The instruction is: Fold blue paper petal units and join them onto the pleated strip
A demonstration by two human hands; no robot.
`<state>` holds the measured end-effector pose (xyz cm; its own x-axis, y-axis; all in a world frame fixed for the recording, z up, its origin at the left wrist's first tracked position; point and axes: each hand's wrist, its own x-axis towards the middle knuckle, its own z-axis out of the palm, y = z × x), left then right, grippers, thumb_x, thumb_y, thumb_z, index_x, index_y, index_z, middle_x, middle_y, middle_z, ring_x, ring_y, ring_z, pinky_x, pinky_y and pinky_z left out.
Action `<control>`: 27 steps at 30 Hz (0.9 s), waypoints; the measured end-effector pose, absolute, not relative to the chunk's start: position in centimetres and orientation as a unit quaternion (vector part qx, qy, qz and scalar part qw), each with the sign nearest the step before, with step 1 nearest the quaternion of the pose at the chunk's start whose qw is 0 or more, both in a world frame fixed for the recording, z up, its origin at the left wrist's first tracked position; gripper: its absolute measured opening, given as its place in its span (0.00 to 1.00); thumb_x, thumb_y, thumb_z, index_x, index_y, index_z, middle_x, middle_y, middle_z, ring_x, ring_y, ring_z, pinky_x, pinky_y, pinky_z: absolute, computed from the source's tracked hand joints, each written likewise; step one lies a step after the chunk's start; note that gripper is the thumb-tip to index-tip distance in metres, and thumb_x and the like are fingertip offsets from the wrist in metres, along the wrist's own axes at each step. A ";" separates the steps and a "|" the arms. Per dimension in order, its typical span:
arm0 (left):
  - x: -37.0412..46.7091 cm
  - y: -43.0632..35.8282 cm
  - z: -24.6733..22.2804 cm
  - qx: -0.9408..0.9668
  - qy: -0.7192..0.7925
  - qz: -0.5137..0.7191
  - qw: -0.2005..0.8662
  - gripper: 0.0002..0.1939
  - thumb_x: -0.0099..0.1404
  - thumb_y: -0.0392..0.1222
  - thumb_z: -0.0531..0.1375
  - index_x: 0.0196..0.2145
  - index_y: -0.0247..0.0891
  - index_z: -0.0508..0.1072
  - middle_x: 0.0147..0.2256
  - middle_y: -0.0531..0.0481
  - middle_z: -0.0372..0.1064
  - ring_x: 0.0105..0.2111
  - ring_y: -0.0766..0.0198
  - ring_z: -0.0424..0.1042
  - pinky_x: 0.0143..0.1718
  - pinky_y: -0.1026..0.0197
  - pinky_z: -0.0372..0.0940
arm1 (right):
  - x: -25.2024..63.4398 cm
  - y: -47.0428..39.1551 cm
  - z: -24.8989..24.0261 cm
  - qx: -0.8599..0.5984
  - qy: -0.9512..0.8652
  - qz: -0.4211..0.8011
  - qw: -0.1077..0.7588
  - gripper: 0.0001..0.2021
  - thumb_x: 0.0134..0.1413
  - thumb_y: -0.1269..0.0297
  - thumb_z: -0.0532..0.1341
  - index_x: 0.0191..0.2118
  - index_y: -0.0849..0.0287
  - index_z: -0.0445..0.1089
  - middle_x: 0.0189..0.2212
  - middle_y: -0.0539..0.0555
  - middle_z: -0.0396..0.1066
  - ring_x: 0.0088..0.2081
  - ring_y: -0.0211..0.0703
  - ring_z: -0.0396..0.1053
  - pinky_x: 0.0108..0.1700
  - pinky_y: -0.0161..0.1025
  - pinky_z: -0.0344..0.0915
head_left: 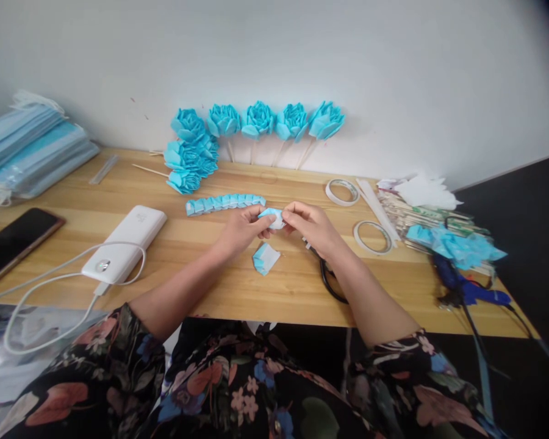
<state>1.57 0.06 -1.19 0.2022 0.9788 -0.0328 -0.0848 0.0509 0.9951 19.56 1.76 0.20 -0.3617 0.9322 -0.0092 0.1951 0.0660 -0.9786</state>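
Between my two hands, above the middle of the table, is a small folded blue-and-white piece. My left hand pinches its left side, with the thumb lying across the front. At its right edge, the thumb and fingers of my right hand are closed on it. A similar blue-and-white piece lies on the wood just below my hands. Behind my left hand, a row of overlapping folded blue pieces stretches across the table.
Blue flowers on sticks lean on the wall, others lie left. A white power bank, phone and masks are at left. Tape rolls, sticks, blue scraps and a blue glue gun are at right.
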 end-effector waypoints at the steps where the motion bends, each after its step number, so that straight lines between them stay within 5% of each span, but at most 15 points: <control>1: 1.6 0.1 -1.2 0.513 0.436 0.458 0.581 0.09 0.59 0.42 0.65 0.27 0.34 0.73 0.22 0.53 0.72 0.21 0.71 0.68 0.26 0.67 0.65 | 19.5 1.7 0.3 -0.444 -0.639 0.518 0.356 0.13 0.53 0.52 0.64 0.29 0.57 0.70 0.27 0.49 0.70 0.29 0.37 0.66 0.34 0.36 0.67; 11: 1.4 0.4 -1.4 0.474 0.433 0.494 0.587 0.09 0.61 0.43 0.64 0.28 0.34 0.72 0.23 0.52 0.73 0.21 0.70 0.69 0.26 0.66 0.64 | 19.8 1.8 0.5 -0.427 -0.638 0.525 0.368 0.13 0.55 0.51 0.64 0.37 0.56 0.73 0.31 0.51 0.73 0.34 0.40 0.70 0.36 0.37 0.68; 27: 1.6 0.3 -1.6 0.477 0.429 0.506 0.576 0.10 0.59 0.45 0.64 0.28 0.34 0.73 0.24 0.53 0.73 0.22 0.70 0.70 0.26 0.67 0.64 | 19.4 1.7 -0.6 -0.432 -0.684 0.450 0.377 0.11 0.54 0.55 0.65 0.31 0.57 0.69 0.26 0.47 0.69 0.26 0.35 0.61 0.32 0.36 0.59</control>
<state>1.60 0.30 -1.64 0.1198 0.9927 -0.0117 -0.1734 0.0326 0.9843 19.35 1.70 -0.65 -0.3423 0.9310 0.1271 0.2517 0.2211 -0.9422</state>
